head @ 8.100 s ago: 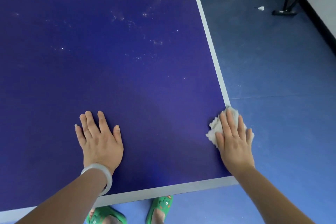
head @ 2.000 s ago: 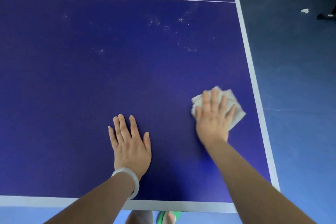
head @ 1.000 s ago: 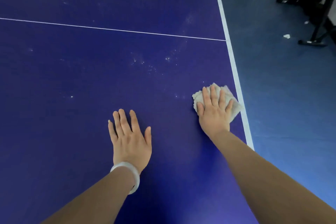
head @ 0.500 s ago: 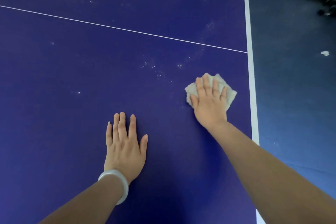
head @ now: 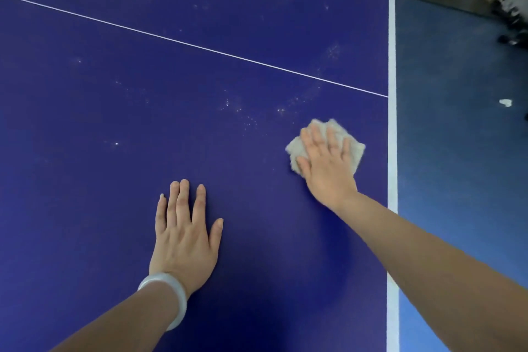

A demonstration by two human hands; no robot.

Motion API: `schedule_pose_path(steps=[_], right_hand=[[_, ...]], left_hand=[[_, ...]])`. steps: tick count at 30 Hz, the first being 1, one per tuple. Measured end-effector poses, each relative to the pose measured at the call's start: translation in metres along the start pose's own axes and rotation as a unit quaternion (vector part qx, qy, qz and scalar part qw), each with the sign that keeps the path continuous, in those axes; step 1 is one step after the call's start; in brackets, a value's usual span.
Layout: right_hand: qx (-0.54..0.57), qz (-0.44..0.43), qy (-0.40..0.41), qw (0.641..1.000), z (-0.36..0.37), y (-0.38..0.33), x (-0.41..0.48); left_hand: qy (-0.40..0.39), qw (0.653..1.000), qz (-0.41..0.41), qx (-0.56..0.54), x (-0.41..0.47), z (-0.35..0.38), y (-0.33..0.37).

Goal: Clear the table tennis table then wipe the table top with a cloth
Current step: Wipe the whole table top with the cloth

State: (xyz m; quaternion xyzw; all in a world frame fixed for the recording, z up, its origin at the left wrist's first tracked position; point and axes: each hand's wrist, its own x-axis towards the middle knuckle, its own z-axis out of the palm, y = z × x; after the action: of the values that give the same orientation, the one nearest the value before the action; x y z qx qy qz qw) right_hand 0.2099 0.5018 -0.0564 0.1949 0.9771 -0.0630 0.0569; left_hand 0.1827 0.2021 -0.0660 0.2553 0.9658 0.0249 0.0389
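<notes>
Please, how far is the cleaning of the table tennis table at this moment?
Clearing looks done: in this view only the hands and the cloth lie on the table top. Wiping is in hand: the right hand presses the cloth flat near the white side line, while the left hand rests flat. Left to do: pale specks just beyond the cloth and past the thin white line.

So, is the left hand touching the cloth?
Apart. The head view shows bare blue table top between the left hand and the cloth, which lies under the right hand.
</notes>
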Motion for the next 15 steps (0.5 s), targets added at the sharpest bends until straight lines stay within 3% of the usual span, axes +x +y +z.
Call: schedule_pose_path(steps=[2,7,11,13,15], right_hand=[[-0.017,-0.074,-0.017,0.997,-0.003,0.015,-0.005],[-0.007,0.177,0.006,0.984,-0.021,0.080,0.044],[0.026,0.250,-0.001,0.968,-0.027,0.064,0.086],[0.036,0.185,-0.002,0.982,-0.025,0.041,0.089],[0.009,0.025,-0.006,1.000,-0.014,0.021,0.073]], left_hand=[[0.002,1.000,0.000,-0.002,0.001,-0.001,0.001],[-0.007,1.000,-0.002,0.003,0.000,-0.002,0.001],[-0.011,1.000,-0.005,0.000,0.000,-0.001,0.001],[-0.009,1.000,-0.004,0.003,0.000,-0.001,0.000],[-0.009,1.000,-0.002,0.004,0.000,-0.002,0.000]])
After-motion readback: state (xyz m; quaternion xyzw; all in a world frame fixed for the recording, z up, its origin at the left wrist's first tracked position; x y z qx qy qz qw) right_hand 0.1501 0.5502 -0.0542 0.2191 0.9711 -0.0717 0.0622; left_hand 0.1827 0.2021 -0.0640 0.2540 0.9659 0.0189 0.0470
